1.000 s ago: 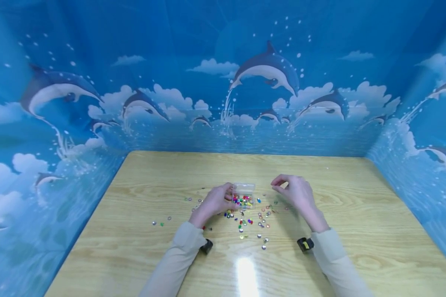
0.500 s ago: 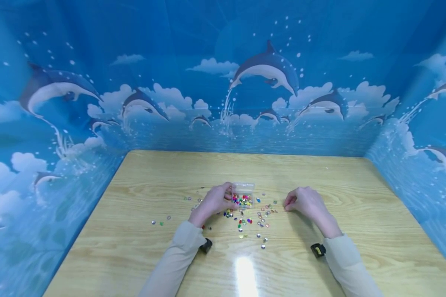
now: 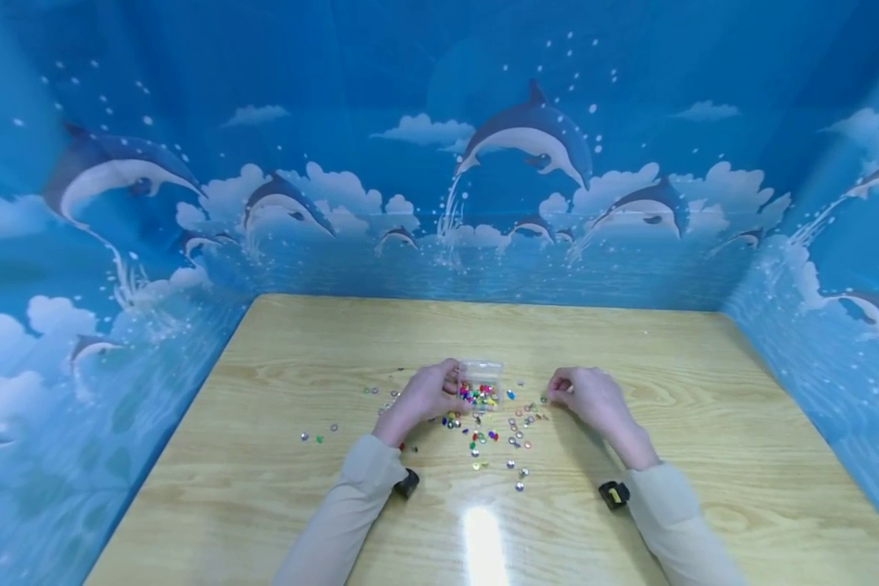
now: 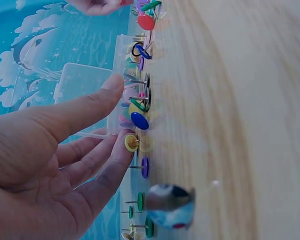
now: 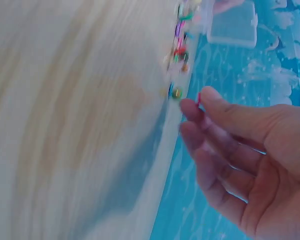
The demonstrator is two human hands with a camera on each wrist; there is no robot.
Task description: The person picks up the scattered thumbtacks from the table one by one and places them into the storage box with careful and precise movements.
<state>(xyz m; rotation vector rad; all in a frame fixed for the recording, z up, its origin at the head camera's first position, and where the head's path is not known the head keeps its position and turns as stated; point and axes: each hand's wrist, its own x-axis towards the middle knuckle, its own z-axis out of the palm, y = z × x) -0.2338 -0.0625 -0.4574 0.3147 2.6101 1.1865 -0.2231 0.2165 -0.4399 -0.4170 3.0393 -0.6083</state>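
Fingers of the left hand [image 3: 423, 396] curl round the left side of a small clear plastic box [image 3: 479, 384] with its lid open, standing on the light wooden table [image 3: 264, 456] near its middle; the left wrist view shows the thumb [image 4: 80, 112] against the box wall [image 4: 85, 85] and the other fingers beneath. Inside the box lies a heap of coloured push pins [image 3: 478, 395], their separate shapes too small to make out from the head view. The right hand [image 3: 586, 397] sits just right of the box, its fingertips drawn together above the table; the blurred right wrist view shows thumb and forefinger [image 5: 200, 107] pinching something small and reddish, most likely a single pin, though its form is hard to read. Loose push pins [image 3: 509, 439] of many colours and silver lie scattered on the wood between and near the hands, with a few strays [image 3: 315, 439] further left. Both beige sleeves [image 3: 352, 496] run off the near edge of the picture. Blue dolphin-printed backdrop [image 3: 527, 138] walls the table on the left, far and right sides.
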